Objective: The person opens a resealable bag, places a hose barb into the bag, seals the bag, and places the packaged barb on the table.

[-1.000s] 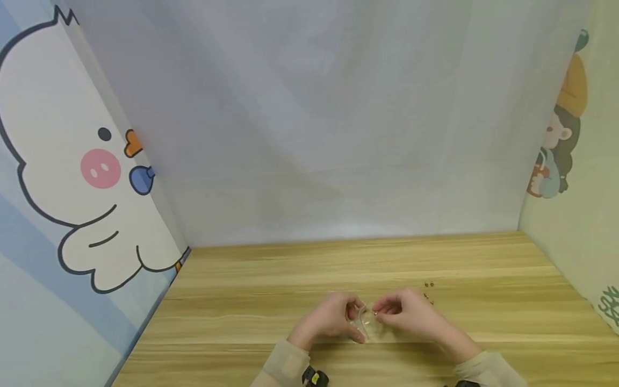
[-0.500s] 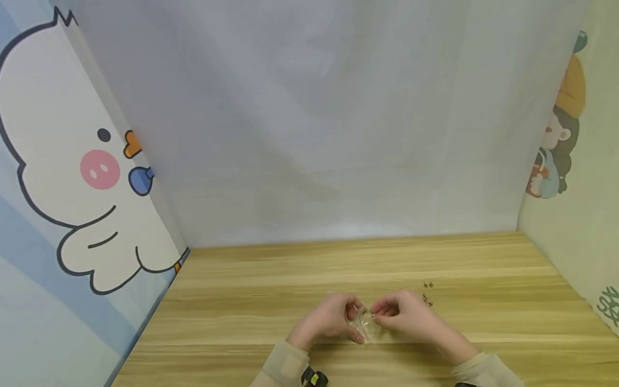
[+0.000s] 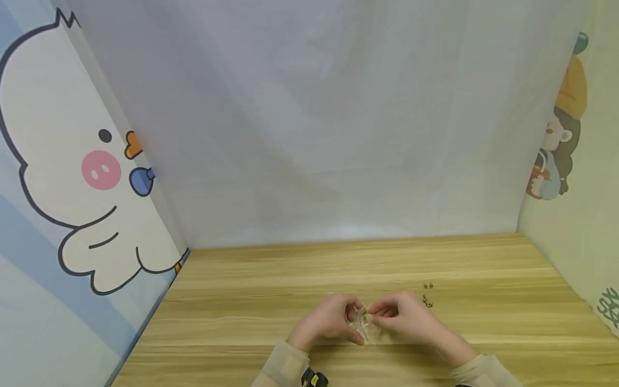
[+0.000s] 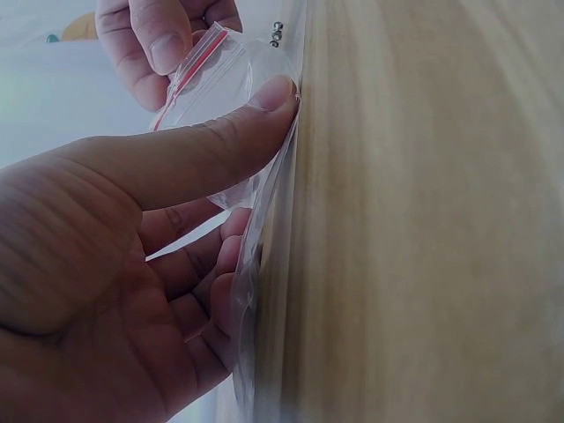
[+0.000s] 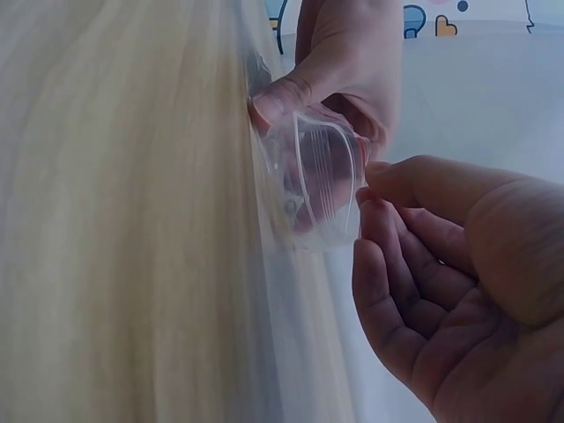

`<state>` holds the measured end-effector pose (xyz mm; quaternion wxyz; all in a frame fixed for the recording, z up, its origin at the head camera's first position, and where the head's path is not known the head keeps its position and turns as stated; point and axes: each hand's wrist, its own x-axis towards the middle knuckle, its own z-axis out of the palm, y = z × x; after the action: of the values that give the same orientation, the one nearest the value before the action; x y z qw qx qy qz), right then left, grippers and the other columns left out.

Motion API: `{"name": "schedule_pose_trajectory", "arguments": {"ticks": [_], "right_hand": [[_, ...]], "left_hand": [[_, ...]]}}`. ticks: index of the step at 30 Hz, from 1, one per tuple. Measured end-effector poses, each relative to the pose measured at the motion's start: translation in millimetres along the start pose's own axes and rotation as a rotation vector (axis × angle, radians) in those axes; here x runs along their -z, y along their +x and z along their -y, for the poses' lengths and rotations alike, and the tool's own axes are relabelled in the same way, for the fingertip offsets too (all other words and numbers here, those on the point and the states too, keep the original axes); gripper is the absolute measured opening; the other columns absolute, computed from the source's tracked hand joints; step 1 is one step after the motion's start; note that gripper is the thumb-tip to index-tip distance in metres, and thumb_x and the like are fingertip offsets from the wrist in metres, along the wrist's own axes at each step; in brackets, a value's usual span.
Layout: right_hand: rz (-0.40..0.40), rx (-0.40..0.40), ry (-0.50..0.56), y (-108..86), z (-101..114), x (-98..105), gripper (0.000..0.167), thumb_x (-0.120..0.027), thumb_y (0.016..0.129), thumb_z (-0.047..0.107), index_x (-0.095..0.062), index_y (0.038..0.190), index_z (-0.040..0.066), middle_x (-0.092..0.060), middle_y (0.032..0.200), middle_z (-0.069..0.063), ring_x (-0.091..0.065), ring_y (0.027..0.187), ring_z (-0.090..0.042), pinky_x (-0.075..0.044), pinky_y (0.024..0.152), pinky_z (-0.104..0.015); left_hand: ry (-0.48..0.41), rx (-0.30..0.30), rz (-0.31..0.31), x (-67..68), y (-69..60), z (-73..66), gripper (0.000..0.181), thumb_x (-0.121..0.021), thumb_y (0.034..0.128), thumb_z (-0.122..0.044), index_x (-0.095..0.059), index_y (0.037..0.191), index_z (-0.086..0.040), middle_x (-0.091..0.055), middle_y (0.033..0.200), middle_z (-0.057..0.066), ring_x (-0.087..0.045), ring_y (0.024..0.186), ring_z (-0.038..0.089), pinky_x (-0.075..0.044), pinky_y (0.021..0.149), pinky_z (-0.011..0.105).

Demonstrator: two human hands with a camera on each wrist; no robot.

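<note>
A clear zip bag (image 5: 322, 181) with a red strip along its mouth is held by my left hand (image 4: 132, 247); the thumb lies across its near side and the fingers curl behind. In the head view the left hand (image 3: 333, 317) keeps the bag (image 3: 360, 325) low over the table, its mouth bowed apart toward the right. A small brownish metal piece (image 3: 365, 318) shows at the bag's mouth. My right hand (image 3: 406, 314) is right there, thumb and forefinger tips (image 5: 377, 176) together at the bag's edge. Whether anything is between them is hidden.
Several small metal pieces (image 3: 427, 301) lie on the wooden table (image 3: 251, 301) beyond the right hand, two of them farther back. A white sheet (image 3: 309, 134) hangs behind the table, with printed panels at left and right.
My right hand has shifted slightly left to the bag's mouth. The small metal piece that was at its fingertips now shows farther left, at the bag. The left hand stays put.
</note>
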<state>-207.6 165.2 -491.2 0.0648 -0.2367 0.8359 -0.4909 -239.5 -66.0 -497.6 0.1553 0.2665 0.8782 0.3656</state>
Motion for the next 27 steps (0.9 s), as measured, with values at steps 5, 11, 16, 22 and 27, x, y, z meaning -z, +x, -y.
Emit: {"name": "schedule_pose_trajectory", "arguments": {"ticks": [5, 11, 16, 22, 27], "right_hand": [[0.002, -0.004, -0.009, 0.1, 0, 1, 0.015, -0.081, 0.093, 0.01, -0.08, 0.105, 0.0, -0.076, 0.092, 0.002, -0.069, 0.082, -0.008, -0.058, 0.074, -0.026], [0.009, -0.002, -0.01, 0.6, 0, 2, 0.017, -0.082, 0.092, 0.01, -0.079, 0.105, 0.0, -0.076, 0.092, 0.002, -0.07, 0.082, -0.009, -0.058, 0.075, -0.026], [0.006, -0.019, -0.035, 0.6, -1, 4, 0.017, -0.081, 0.093, 0.012, -0.08, 0.106, 0.001, -0.076, 0.092, 0.003, -0.07, 0.083, -0.009, -0.058, 0.075, -0.026], [0.003, -0.019, -0.051, 0.2, -1, 5, 0.017, -0.081, 0.093, 0.013, -0.08, 0.107, 0.002, -0.076, 0.093, 0.004, -0.07, 0.084, -0.009, -0.058, 0.076, -0.026], [0.024, -0.013, -0.006, -0.5, -5, 10, 0.019, -0.08, 0.094, 0.011, -0.079, 0.109, -0.002, -0.077, 0.096, 0.0, -0.07, 0.087, -0.01, -0.058, 0.077, -0.026]], "left_hand": [[-0.005, 0.008, 0.004, 0.9, -0.5, -0.5, 0.056, -0.102, 0.0664, -0.007, -0.075, 0.115, -0.008, -0.061, 0.083, -0.002, -0.051, 0.07, 0.006, -0.045, 0.064, 0.022], [-0.004, 0.005, 0.002, 1.7, -1.4, -1.4, 0.055, -0.102, 0.0664, -0.007, -0.076, 0.114, -0.008, -0.062, 0.083, -0.002, -0.051, 0.07, 0.006, -0.045, 0.064, 0.022], [0.013, -0.002, -0.001, 1.5, -2.0, -1.6, 0.055, -0.103, 0.0659, -0.008, -0.076, 0.114, -0.008, -0.062, 0.083, -0.001, -0.05, 0.07, 0.005, -0.045, 0.065, 0.022], [0.012, 0.001, -0.003, 1.6, -2.2, -2.8, 0.054, -0.102, 0.066, -0.007, -0.075, 0.113, -0.007, -0.062, 0.084, 0.0, -0.05, 0.07, 0.005, -0.045, 0.065, 0.022], [0.008, 0.001, -0.002, 1.3, -2.0, -4.8, 0.056, -0.102, 0.066, -0.006, -0.075, 0.115, -0.006, -0.062, 0.084, -0.001, -0.05, 0.07, 0.005, -0.046, 0.065, 0.022]]}}
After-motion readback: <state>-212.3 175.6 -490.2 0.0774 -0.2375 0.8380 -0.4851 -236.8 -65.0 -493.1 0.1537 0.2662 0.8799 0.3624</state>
